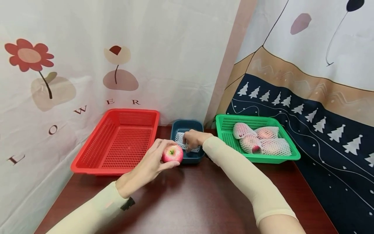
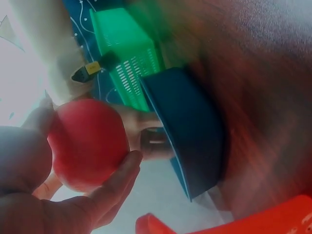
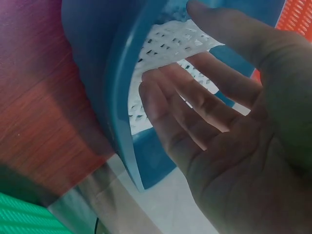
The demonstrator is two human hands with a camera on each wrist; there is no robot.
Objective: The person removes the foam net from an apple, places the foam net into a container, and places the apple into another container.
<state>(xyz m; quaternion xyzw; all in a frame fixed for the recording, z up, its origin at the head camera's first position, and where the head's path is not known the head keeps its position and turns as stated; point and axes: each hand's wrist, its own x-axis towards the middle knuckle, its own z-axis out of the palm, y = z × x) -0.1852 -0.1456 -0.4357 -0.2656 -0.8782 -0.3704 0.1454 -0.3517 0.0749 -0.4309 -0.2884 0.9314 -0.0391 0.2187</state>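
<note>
My left hand (image 1: 153,156) grips a bare red apple (image 1: 172,153), thumb on one side and fingers on the other, just in front of a small dark blue bin (image 1: 194,160). In the left wrist view the apple (image 2: 90,146) sits between thumb and fingertips. White foam netting (image 1: 180,139) lies inside the bin. My right hand (image 1: 193,139) reaches into that bin from the right. Seen from the right wrist, its fingers (image 3: 195,105) extend loosely over the netting (image 3: 170,44), fingertips right at it, with the thumb held apart.
A red basket (image 1: 83,166) with nothing in it stands left of the bin. On the right, a green basket (image 1: 229,139) holds several apples in white foam nets (image 1: 274,147). Behind the brown table (image 1: 204,198) hang printed curtains (image 1: 175,65).
</note>
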